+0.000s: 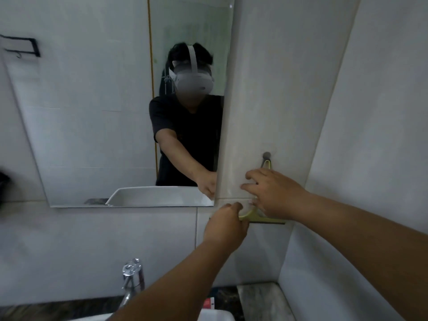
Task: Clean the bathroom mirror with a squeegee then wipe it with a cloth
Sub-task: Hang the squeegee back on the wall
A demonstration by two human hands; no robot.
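L hand clamped on squeegee blade's left end, R hand fingers spread over handle.

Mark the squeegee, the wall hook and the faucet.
squeegee [266,220]: head view, on the green blade bar between the hands.
wall hook [266,155]: head view, on its grey round base.
faucet [132,274]: head view, on the chrome body.

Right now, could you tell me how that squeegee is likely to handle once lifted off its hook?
The squeegee looks like thin plastic, so probably light and stiff. Its loop hangs on the hook, so it likely needs lifting upward first.
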